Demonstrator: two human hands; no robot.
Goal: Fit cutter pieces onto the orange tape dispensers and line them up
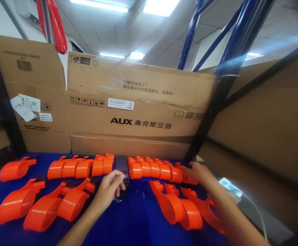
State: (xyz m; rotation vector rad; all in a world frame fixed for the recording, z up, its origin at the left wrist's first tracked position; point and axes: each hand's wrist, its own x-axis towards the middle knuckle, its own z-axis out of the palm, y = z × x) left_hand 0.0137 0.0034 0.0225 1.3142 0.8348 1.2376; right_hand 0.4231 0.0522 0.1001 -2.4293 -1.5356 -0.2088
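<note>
My left hand hovers near the middle of the blue surface, fingers loosely curled and apart, with nothing visible in them. Just under it lies a small dark shiny item, partly hidden by the fingers. At the right end of the back row, my right hand has its fingers closed at an orange plastic ring-shaped piece, whose far side they cover. More orange pieces stand side by side to its left. Larger orange pieces with tapered handles lie in front, close to my right forearm.
A blue-covered table carries orange pieces at left too, several with black tips. Behind stands a cardboard panel between dark posts. A dark rectangular block divides the back row. A lit screen and cable lie right.
</note>
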